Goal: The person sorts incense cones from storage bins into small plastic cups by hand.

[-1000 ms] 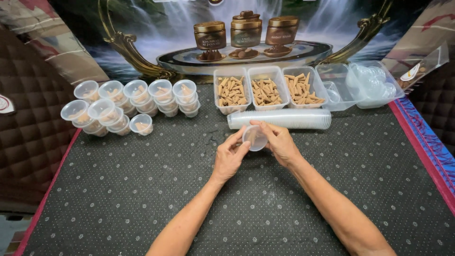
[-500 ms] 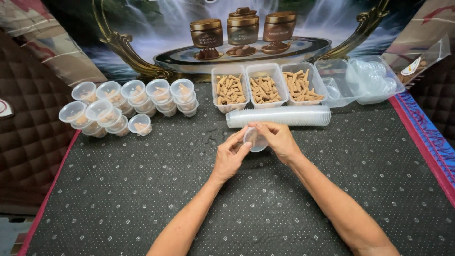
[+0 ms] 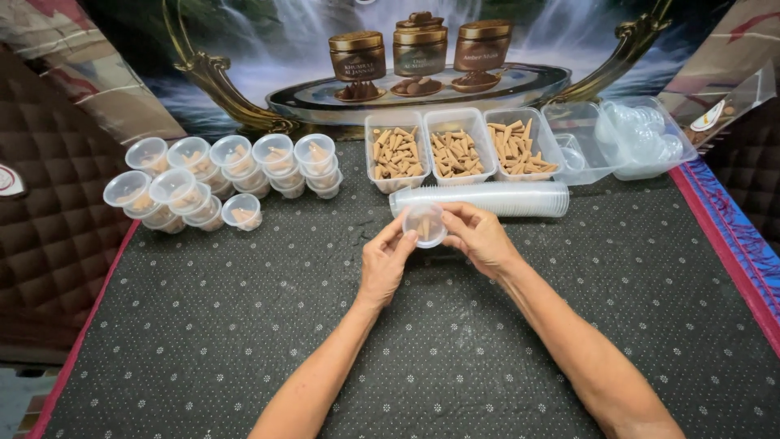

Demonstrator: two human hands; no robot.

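Cup: small clear lidded cup, mouth facing the camera.
Grip: left hand and right hand pinch its rim.
Surface: dotted grey mat.

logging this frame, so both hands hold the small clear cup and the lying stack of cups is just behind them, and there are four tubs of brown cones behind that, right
Not quite: there are three tubs of brown cones, not four. The head view shows it. The rest holds: the left hand and right hand hold the small clear cup, and the lying stack of cups is just behind them.
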